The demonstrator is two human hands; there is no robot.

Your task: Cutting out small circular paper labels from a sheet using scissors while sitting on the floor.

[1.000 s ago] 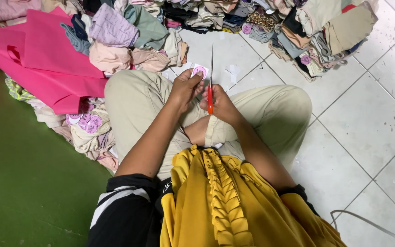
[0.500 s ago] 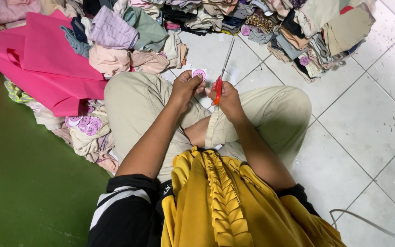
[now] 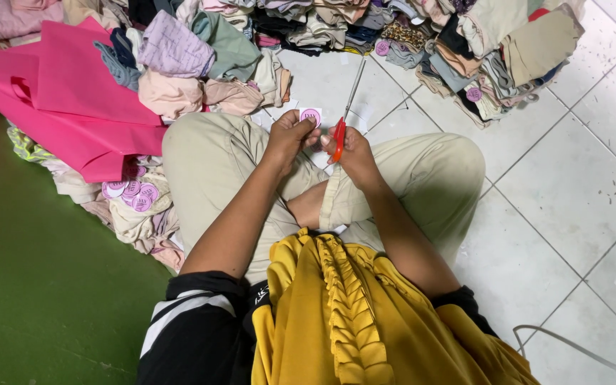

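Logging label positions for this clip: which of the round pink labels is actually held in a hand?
The one on white paper, pinched by the left hand beside the red-handled scissors. The other pink labels lie loose on folded clothes.

To your left lies a stack of flat bright pink bags on the edge of a green mat, and just below them a small cluster of round pink stickers rests on a heap of pale folded cloth. Ahead of you a long pile of folded clothes in mixed colours runs across the top of the view and down the right side, where 1 more round pink sticker sits on a folded piece. The white tiled floor fills your right side, with a few white paper scraps on it and a thin pale cable curving across the lower right corner.
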